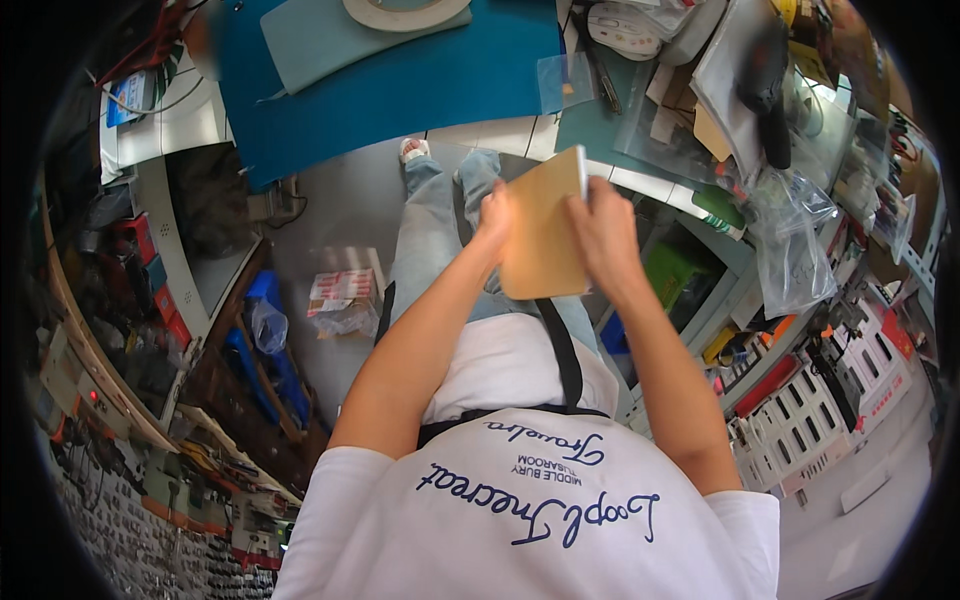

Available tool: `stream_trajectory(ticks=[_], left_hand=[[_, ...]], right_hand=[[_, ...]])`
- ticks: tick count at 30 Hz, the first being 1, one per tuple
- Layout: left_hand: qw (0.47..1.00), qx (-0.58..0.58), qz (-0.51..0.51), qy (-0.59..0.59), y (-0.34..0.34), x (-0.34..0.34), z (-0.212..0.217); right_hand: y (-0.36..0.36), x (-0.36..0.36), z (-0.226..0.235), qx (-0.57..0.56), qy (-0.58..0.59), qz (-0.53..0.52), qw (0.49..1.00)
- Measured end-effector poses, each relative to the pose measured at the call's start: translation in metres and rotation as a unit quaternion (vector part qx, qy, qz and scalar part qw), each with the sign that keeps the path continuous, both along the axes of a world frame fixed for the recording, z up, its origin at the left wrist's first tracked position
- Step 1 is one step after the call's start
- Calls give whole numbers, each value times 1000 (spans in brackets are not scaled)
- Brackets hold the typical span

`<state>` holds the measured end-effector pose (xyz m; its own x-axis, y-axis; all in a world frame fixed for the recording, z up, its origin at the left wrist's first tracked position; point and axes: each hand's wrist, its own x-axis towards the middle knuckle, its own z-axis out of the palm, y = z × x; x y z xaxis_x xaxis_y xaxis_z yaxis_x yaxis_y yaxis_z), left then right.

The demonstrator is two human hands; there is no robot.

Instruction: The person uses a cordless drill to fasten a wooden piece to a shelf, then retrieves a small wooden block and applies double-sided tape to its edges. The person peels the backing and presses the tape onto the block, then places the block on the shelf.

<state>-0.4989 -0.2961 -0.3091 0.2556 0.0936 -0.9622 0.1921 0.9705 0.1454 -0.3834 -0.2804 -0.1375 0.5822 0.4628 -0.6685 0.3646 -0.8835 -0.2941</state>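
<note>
A notebook [545,235] with a plain tan cover and white page edges is held upright and slightly tilted above my lap. My left hand [494,220] grips its left edge, thumb toward the cover. On the opposite side my right hand [606,228] is closed round the right edge, by the white pages. The fingers behind the notebook are hidden. Beyond it lies a blue mat [400,110] on the worktop, bearing a pale green zip pouch [330,45] and a roll of tape [405,14].
A small clear bag [565,83] lies at the mat's right edge. Papers, plastic bags [795,245] and a white mouse [625,30] crowd the right worktop. A bagged box [343,300] sits on the floor to my left. White drawer units [800,420] stand at the right.
</note>
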Motion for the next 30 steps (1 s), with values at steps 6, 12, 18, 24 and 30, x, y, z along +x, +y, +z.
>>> stream_trajectory(ticks=[6, 12, 18, 24, 30], left_hand=[[989, -83, 79, -95, 29, 44, 67], [965, -145, 180, -127, 38, 65, 102], [924, 229, 225, -210, 60, 34, 175], [737, 630, 64, -236, 95, 32, 256], [626, 745, 12, -228, 114, 38, 287]], right_hand=[[7, 49, 23, 10, -8, 10, 1000], [14, 77, 60, 44, -20, 32, 998], [-34, 73, 116, 300, 170, -74, 936], [-67, 78, 103, 510, 249, -132, 813], [-65, 90, 89, 544, 302, -116, 774]])
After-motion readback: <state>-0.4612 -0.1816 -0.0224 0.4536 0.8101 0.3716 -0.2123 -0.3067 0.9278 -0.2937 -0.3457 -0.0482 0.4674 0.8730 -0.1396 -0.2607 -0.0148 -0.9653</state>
